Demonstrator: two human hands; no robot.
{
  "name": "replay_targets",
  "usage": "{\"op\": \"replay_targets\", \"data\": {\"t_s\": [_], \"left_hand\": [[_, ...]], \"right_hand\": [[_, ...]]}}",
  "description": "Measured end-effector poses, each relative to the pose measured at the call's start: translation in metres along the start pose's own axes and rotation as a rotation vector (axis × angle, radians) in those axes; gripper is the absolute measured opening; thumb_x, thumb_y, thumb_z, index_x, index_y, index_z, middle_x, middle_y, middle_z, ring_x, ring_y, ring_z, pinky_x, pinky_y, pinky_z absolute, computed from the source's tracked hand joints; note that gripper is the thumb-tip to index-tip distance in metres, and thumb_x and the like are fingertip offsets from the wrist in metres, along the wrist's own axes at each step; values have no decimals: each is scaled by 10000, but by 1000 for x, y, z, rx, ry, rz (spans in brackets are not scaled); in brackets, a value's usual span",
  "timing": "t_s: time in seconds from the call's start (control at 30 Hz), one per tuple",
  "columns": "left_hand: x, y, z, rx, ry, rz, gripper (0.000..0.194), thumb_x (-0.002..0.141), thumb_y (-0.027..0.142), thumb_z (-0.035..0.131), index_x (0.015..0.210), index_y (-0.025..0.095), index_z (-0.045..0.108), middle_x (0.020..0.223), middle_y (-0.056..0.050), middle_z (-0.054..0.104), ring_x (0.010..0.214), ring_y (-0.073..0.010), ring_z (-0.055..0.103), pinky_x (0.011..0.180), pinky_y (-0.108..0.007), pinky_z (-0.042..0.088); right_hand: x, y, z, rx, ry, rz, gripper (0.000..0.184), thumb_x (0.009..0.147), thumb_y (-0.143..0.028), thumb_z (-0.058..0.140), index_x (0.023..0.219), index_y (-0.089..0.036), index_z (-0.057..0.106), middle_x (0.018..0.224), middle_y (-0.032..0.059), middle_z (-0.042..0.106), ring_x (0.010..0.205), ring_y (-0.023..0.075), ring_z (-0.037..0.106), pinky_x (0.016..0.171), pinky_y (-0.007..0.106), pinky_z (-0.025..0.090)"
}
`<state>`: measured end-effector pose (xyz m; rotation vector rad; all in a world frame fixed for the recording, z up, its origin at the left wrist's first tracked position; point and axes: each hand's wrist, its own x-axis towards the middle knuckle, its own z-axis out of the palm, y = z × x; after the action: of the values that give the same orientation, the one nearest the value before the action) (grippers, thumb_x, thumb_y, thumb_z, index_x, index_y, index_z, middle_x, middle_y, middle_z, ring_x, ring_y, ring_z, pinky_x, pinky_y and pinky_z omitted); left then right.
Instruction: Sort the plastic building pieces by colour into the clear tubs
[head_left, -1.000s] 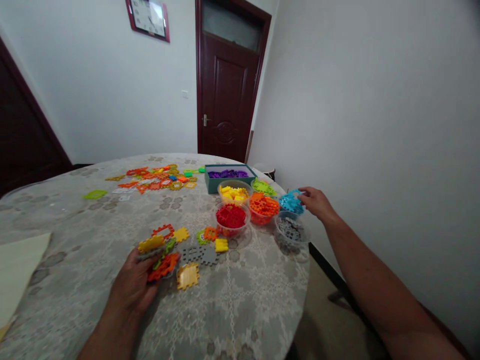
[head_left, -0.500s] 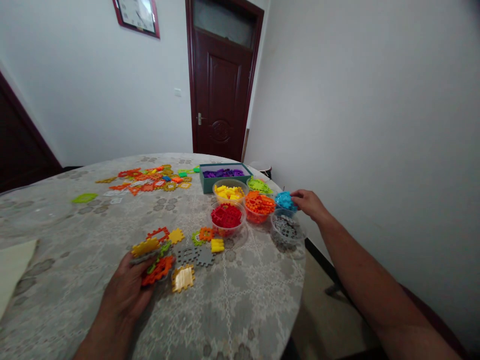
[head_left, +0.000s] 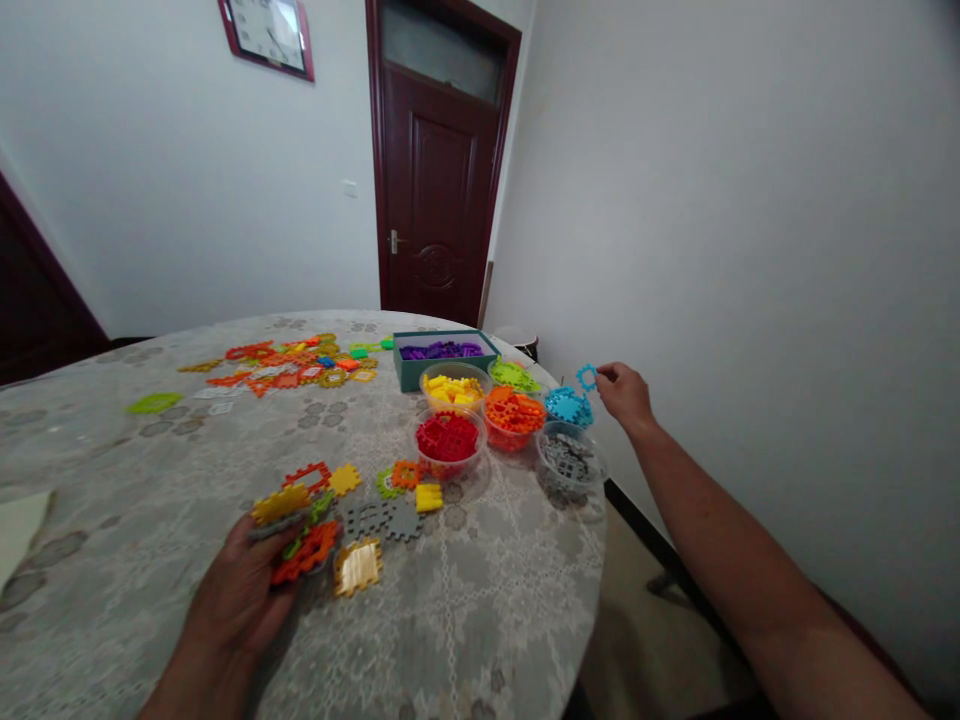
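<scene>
My left hand [head_left: 244,590] is closed round a cluster of interlocking plastic building pieces [head_left: 306,550] in yellow, grey, green and orange, held low over the table. Between the fingertips of my right hand [head_left: 627,394] is a blue interlocking plastic piece [head_left: 586,377], a toothed ring with an open middle. It is raised just above the tub of blue pieces [head_left: 570,408]. Beside the left hand lie a pale yellow square piece [head_left: 358,567], grey pieces [head_left: 403,520], a yellow piece [head_left: 345,480] and a red frame piece [head_left: 309,477].
Round tubs hold grey [head_left: 568,458], red [head_left: 450,437], orange [head_left: 514,412], yellow [head_left: 454,388] and lime pieces [head_left: 513,374]. Behind them stands a green box [head_left: 409,376] of purple pieces. A mixed pile [head_left: 289,366] spreads at the far left. The table's right edge curves below the grey tub.
My right hand has lifted a blue piece out of the blue tub and moved slightly up and right. My left hand still holds its cluster. The view has shifted slightly.
</scene>
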<state>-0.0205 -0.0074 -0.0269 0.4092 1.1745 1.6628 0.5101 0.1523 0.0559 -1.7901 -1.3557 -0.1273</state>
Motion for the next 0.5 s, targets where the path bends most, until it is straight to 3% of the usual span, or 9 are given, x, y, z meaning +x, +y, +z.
{"op": "replay_targets", "data": {"t_s": [0.33, 0.5], "left_hand": [[-3, 2, 4, -13, 29, -27, 360, 739, -80, 624, 967, 188, 702, 924, -36, 788, 719, -190, 785, 652, -259, 678], [-3, 1, 3, -15, 24, -16, 359, 740, -78, 642, 971, 190, 706, 934, -35, 789, 725, -192, 786, 661, -265, 679]], "right_hand": [[-13, -9, 13, -123, -75, -45, 196, 840, -312, 654, 939, -200, 781, 951, 86, 809, 863, 221, 718, 862, 319, 537], [-15, -6, 15, -135, -98, -57, 240, 882, -334, 595, 916, -204, 794, 972, 97, 813, 890, 229, 719, 881, 324, 524]]}}
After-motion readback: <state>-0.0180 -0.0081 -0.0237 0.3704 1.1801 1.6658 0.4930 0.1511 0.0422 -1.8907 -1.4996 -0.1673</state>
